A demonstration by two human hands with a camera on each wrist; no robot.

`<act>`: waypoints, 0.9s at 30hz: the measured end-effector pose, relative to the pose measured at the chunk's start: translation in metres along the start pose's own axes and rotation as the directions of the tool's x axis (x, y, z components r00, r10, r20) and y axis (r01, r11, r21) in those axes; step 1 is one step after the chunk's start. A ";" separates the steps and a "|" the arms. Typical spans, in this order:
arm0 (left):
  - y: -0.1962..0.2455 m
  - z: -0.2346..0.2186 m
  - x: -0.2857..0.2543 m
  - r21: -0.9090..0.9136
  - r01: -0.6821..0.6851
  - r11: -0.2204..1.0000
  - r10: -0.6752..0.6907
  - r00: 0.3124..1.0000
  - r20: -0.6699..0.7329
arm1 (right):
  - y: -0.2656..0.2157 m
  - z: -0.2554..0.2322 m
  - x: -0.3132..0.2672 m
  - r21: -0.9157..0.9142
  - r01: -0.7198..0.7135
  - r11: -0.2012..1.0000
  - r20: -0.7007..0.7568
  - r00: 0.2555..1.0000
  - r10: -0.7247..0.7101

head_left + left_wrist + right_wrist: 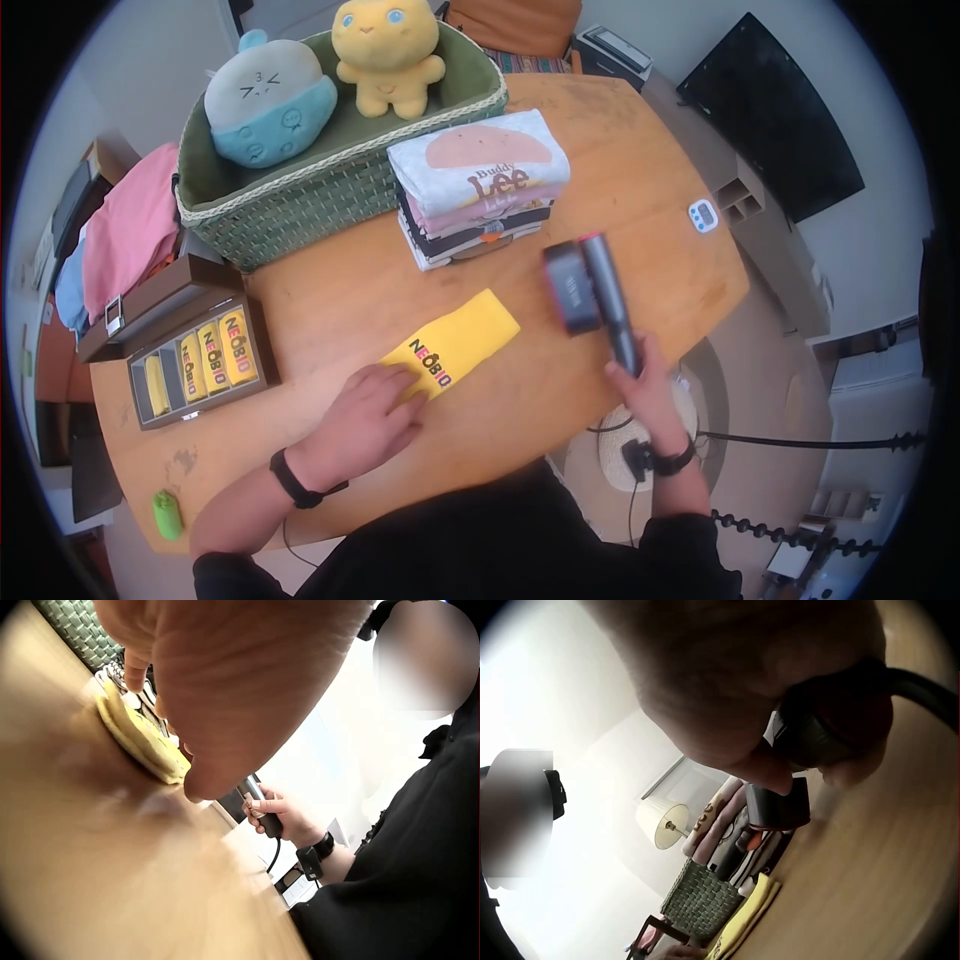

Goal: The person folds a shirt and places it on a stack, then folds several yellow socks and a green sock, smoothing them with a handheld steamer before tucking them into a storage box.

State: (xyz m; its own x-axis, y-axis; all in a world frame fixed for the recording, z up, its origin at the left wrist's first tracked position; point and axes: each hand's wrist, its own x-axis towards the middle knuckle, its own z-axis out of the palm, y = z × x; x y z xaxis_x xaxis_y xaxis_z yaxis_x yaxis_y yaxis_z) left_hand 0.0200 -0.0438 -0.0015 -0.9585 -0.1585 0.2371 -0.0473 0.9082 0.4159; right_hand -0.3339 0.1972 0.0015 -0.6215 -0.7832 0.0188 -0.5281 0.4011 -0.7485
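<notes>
A yellow sock (470, 335) printed NEOBIO lies flat on the wooden table, its layers stacked as the left wrist view shows. My left hand (365, 415) rests on its near end, fingertips on the fabric beside the lettering. The right hand (645, 385) grips the dark handle of a corded handheld garment steamer (572, 288), whose broad head points away from me, to the right of the sock. From the right wrist view, the steamer's head (778, 804) shows past my fingers, with the yellow sock (742, 919) farther off.
A brown compartment box (262, 375) at the left holds several rolled yellow socks. Folded shirts (480, 190) are stacked before a green woven basket (330, 205) with two plush toys. A white timer (703, 216) sits at the right edge, a green item (167, 515) at front left.
</notes>
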 end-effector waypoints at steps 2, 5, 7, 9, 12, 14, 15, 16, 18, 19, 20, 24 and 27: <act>0.000 0.000 -0.012 -0.018 0.028 0.999 -0.028 1.000 0.006 | 0.021 -0.015 0.015 0.227 -0.233 0.945 0.055 0.972 0.226; -0.008 0.004 -0.018 0.032 0.028 0.999 -0.027 0.999 -0.032 | 0.046 -0.035 0.049 0.464 -0.310 0.830 0.200 0.949 0.242; -0.011 0.003 -0.020 0.138 -0.029 0.990 0.036 0.998 -0.044 | 0.056 -0.041 0.063 0.517 -0.376 0.769 0.284 0.923 0.260; -0.008 -0.003 -0.016 0.179 -0.059 0.982 0.064 0.998 -0.019 | 0.067 -0.043 0.070 0.483 -0.350 0.803 0.286 0.930 0.233; -0.004 -0.004 -0.010 0.217 -0.080 0.973 0.076 0.997 0.028 | 0.062 -0.040 0.066 -0.182 0.003 0.983 0.029 1.000 0.002; -0.004 -0.005 -0.009 0.224 -0.080 0.971 0.071 0.996 0.050 | 0.028 -0.027 0.053 -0.387 0.095 0.917 -0.101 0.984 -0.144; -0.004 -0.005 -0.008 0.240 -0.083 0.967 0.074 0.996 0.043 | 0.008 -0.020 0.048 -0.594 0.140 0.792 -0.199 0.928 -0.313; -0.005 -0.004 -0.007 0.255 -0.087 0.963 0.080 0.996 0.037 | -0.009 -0.015 0.045 -0.561 0.196 0.804 -0.162 0.927 -0.339; -0.006 -0.004 -0.005 0.262 -0.102 0.960 0.092 0.995 0.049 | -0.034 0.004 0.038 -0.430 0.437 0.790 0.012 0.878 -0.479; -0.007 -0.004 -0.004 0.269 -0.113 0.956 0.101 0.993 0.057 | -0.043 0.016 0.036 -0.372 0.532 0.761 0.144 0.842 -0.519; -0.008 -0.003 -0.003 0.274 -0.127 0.953 0.112 0.991 0.071 | -0.053 0.029 0.036 -0.298 0.617 0.728 0.266 0.786 -0.557; -0.011 -0.005 0.000 0.150 0.007 0.989 -0.009 1.000 0.012 | -0.084 0.087 0.042 -0.131 0.784 0.606 0.365 0.607 -0.706; -0.012 -0.010 0.005 0.007 0.123 0.992 -0.122 0.989 -0.077 | -0.092 0.113 0.049 -0.109 0.819 0.564 0.387 0.558 -0.735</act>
State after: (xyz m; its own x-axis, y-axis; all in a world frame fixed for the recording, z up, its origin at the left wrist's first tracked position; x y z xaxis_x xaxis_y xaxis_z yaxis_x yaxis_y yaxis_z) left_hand 0.0181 -0.0592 0.0032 -0.9210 -0.2978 0.2513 -0.1669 0.8843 0.4361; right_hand -0.2506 0.0685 -0.0039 0.2651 -0.9150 0.3042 -0.8696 -0.3632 -0.3346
